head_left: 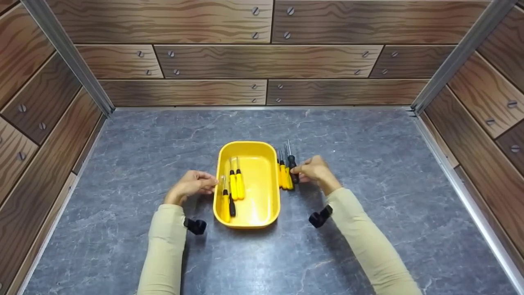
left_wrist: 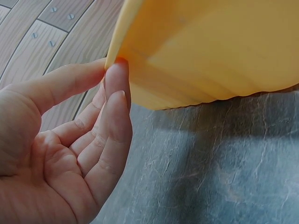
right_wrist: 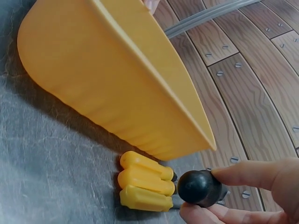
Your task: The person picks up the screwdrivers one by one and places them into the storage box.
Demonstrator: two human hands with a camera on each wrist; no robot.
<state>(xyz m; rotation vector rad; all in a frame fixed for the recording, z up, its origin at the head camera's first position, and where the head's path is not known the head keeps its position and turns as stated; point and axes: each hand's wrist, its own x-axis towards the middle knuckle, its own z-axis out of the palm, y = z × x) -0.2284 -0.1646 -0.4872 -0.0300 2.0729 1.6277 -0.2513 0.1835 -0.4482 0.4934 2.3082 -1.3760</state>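
Observation:
A yellow tray [head_left: 262, 213] stands on the grey surface, and my left hand [head_left: 193, 187] pinches its left rim between thumb and fingers. Inside, toward its left side, lie several screwdrivers: yellow-handled ones [head_left: 240, 186] and one with a black handle [head_left: 232, 207]. My right hand [head_left: 315, 170] holds a black-handled screwdriver [right_wrist: 201, 187] by the handle, its shaft pointing away to the back. Just left of it, three yellow-handled screwdrivers [right_wrist: 147, 183] lie side by side along the outside of the tray's right wall, their tips partly hidden in the right wrist view.
Wood-patterned panels [head_left: 262, 61] close off the back and both sides. Metal strips [head_left: 462, 190] run along the edges of the grey marbled surface [head_left: 262, 262]. A black wrist camera [head_left: 319, 217] sits on each forearm.

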